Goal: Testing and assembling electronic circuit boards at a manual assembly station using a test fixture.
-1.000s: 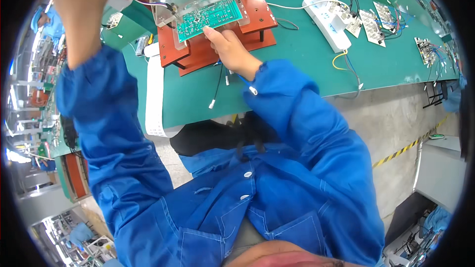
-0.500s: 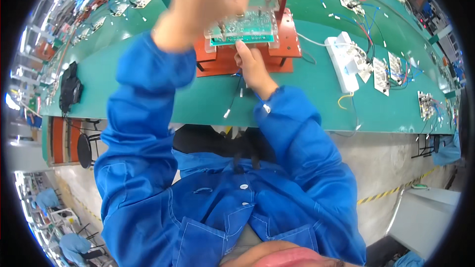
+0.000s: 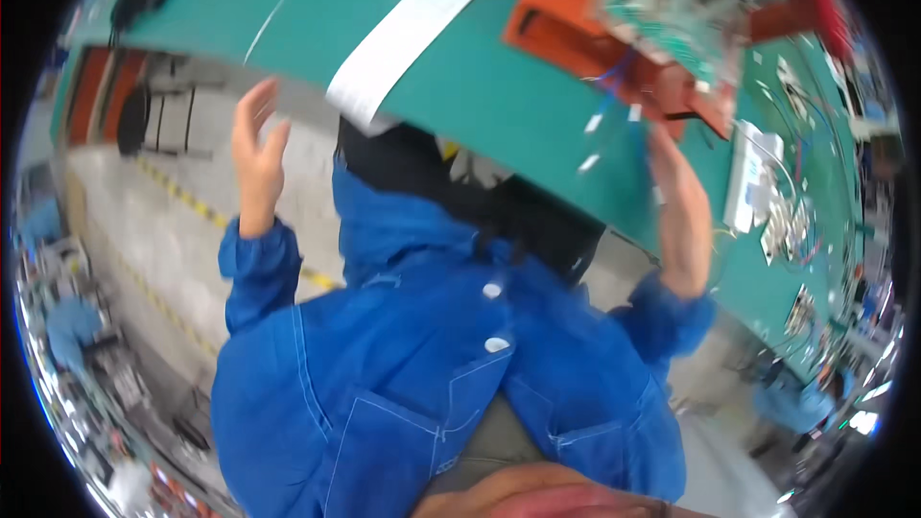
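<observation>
Circuit board (image 3: 672,0) blurred atop orange fixture (image 3: 614,38) on green bench (image 3: 480,105), right hand (image 3: 672,168) raised beneath it among dangling wires, grip impossible to tell, left hand (image 3: 254,149) loose, fingers spread, holding nothing, off the bench edge.

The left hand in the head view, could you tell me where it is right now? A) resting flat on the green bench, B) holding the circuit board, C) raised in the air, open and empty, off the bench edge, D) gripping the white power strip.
C: the left hand is raised with fingers spread and nothing in it, over the floor beside the green bench, clear of the white strip.
</observation>
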Demonstrator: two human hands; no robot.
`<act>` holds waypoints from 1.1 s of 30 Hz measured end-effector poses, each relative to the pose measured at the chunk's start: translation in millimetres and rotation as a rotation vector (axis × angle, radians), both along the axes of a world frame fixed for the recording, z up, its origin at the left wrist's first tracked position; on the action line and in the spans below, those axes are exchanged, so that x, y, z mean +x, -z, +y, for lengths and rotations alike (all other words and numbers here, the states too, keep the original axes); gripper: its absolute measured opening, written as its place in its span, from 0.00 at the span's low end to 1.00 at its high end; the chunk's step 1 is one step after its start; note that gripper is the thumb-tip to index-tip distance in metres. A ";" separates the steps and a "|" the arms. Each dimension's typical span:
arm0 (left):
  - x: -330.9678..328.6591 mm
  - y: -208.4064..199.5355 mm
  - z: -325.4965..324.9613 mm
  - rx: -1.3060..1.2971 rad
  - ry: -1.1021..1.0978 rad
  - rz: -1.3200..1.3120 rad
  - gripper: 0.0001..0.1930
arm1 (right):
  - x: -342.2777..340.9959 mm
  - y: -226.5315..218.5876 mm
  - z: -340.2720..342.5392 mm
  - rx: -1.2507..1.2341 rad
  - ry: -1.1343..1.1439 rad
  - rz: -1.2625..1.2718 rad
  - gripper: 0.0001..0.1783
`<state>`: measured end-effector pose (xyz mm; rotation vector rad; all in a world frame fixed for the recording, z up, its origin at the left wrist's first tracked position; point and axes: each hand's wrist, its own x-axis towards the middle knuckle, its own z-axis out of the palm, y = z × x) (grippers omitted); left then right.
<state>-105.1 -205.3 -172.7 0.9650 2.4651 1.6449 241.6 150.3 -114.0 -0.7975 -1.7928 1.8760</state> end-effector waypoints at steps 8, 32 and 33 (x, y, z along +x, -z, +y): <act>0.3 69.6 26.5 0.098 0.457 -0.499 0.35 | -30.0 -4.0 -88.6 0.965 0.282 -0.340 0.16; 15.9 -17.2 44.6 0.107 0.710 -0.388 0.09 | -202.1 11.4 -159.1 0.993 -0.233 0.268 0.12; 15.0 -17.6 42.9 0.115 0.734 -0.368 0.09 | -202.8 9.5 -159.2 1.047 -0.236 0.295 0.11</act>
